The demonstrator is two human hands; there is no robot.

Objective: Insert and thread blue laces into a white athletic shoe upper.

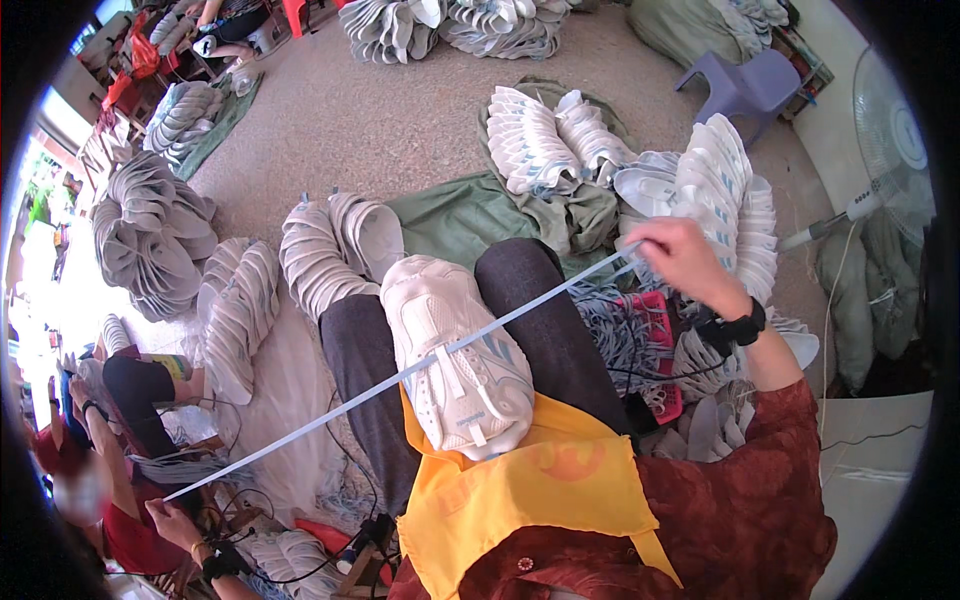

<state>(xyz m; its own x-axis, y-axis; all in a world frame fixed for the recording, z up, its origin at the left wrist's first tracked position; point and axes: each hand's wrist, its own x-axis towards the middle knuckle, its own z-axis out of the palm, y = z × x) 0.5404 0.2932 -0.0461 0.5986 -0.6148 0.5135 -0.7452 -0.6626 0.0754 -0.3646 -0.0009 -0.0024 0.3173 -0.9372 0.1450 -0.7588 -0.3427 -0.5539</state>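
A light blue shoelace point(300, 428) runs taut on a slant across my lap, from low on the left to higher on the right. Its lower end is pinched in the fingers of my left hand point(178, 522), out at the left. My right hand point(685, 258) grips the other end, beside the stacked shoe parts, with a short loop at the fingers. Under the lace, a white shoe upper point(430, 300) with pale blue trim rests between my thighs, partly on a yellow apron point(530, 500). The lace crosses over its middle; whether it touches is unclear.
Grey-blue laces fill a pink basket point(655, 325) by my right leg. Stacked uppers stand at right point(715, 190) and left point(330, 250). A purple stool point(745, 85) and a fan point(895, 130) are farther right. Another person in red point(140, 535) sits close at left.
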